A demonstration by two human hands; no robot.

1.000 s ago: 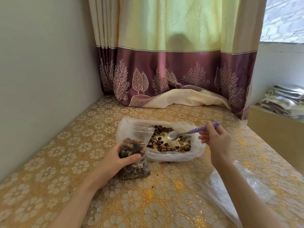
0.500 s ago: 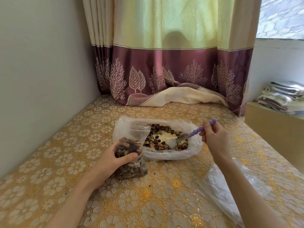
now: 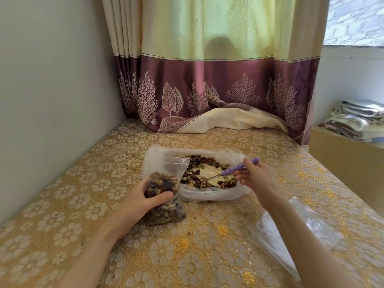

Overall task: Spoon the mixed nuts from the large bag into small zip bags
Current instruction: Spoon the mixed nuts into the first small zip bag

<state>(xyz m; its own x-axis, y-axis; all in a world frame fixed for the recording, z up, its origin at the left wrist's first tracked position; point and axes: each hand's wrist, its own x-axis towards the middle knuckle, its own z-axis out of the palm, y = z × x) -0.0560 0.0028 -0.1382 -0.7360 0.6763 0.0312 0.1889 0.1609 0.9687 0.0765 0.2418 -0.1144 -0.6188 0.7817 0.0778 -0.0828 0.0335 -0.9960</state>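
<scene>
The bowl of the spoon [image 3: 232, 171] is buried among the mixed nuts [image 3: 199, 179] in the large bag [image 3: 207, 194], so whether it carries any load cannot be told. The left hand [image 3: 143, 201] covers the side of the small zip bag [image 3: 164, 196] at 9 o'clock, and its fingers behind the bag are hidden. The right hand [image 3: 256, 176] hides the middle of the purple handle. The empty clear bags [image 3: 291, 235] at 4 o'clock pass under the right forearm; their number is unclear. The folded cloths [image 3: 359, 119] at 3 o'clock are cut off by the picture's edge.
</scene>
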